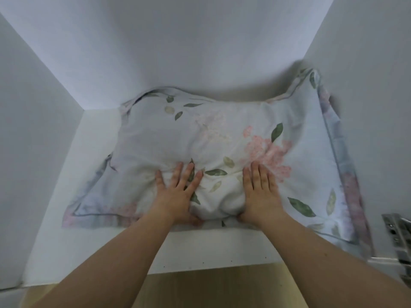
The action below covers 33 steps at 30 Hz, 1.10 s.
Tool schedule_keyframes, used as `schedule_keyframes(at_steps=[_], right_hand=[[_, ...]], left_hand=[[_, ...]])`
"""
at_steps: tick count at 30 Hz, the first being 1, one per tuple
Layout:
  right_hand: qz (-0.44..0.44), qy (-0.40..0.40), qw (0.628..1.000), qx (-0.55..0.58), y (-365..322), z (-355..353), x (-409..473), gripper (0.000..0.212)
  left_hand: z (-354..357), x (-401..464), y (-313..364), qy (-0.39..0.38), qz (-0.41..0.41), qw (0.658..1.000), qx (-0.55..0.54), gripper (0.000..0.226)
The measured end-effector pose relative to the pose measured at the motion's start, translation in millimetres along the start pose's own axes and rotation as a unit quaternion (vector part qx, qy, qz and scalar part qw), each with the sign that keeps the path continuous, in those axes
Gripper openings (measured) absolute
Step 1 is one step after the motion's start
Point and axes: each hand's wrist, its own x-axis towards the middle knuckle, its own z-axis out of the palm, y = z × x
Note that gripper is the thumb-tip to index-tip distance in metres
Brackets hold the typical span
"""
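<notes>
I have both grips down on the floral pillow (pixel 169 134), which lies on the white shelf (pixel 66 196) inside a cupboard. My left grip (pixel 178 192) lies flat on the near middle of the pillow, fingers (pixel 189 172) straight and fanned apart, pressing into the fabric. My right grip (pixel 260 192) presses just beside it, palm down, fingers (pixel 258 174) straight and close together. Between the two grips a bulge of the pillow is pushed up, and the cloth puckers ahead of the fingertips. Beyond the grips the pillow's far edge meets the back wall (pixel 200 52). Off to the right of my right grip its border climbs the side wall (pixel 378 107). Further right, and nearer me than that grip, sits a metal hinge (pixel 398 236). Left of my left grip a strip of bare shelf shows.
</notes>
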Motion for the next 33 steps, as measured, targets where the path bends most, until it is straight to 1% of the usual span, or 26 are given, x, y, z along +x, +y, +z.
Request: schedule_keyframes(at_steps=[2,4,7,10,13,16,18,20,23,26,28,30,33], right_hand=[[-0.010,-0.006,1.000,0.015,3,13,18,0.135],[-0.035,-0.014,0.999,0.031,11,21,33,0.143],[-0.064,-0.023,0.996,0.050,21,32,51,0.143],[-0.061,-0.019,0.996,0.070,21,41,61,0.139],[-0.058,-0.016,0.995,0.073,19,45,70,0.130],[-0.059,0.003,0.997,0.049,20,47,77,0.115],[-0.058,0.015,0.998,0.035,19,48,81,0.103],[-0.056,0.025,0.998,0.027,19,47,84,0.093],[-0.060,0.060,0.996,0.021,17,47,83,0.093],[-0.058,0.114,0.992,-0.007,9,48,76,0.087],[-0.044,0.138,0.989,-0.031,5,48,78,0.080],[-0.040,0.129,0.990,-0.044,0,48,79,0.074],[-0.030,0.102,0.992,-0.067,-3,47,82,0.065]], left_hand=[[14,14,-2,0.000,0.001,1.000,-0.012,0.139],[22,25,-2,0.010,-0.001,1.000,-0.021,0.140],[30,39,-1,0.021,0.000,0.999,-0.035,0.142],[32,47,-2,0.029,0.006,0.998,-0.046,0.144],[32,55,-5,0.037,0.011,0.998,-0.056,0.144],[29,63,-8,0.048,0.016,0.997,-0.062,0.136],[26,65,-12,0.072,0.020,0.996,-0.055,0.123],[20,67,-16,0.100,0.024,0.994,-0.044,0.103],[13,68,-18,0.154,0.037,0.986,-0.041,0.082],[14,72,-16,0.182,0.047,0.982,-0.006,0.078],[16,73,-14,0.190,0.037,0.981,0.009,0.077],[17,71,-11,0.188,0.028,0.982,0.008,0.074],[17,72,-9,0.154,0.019,0.988,0.005,0.069]])
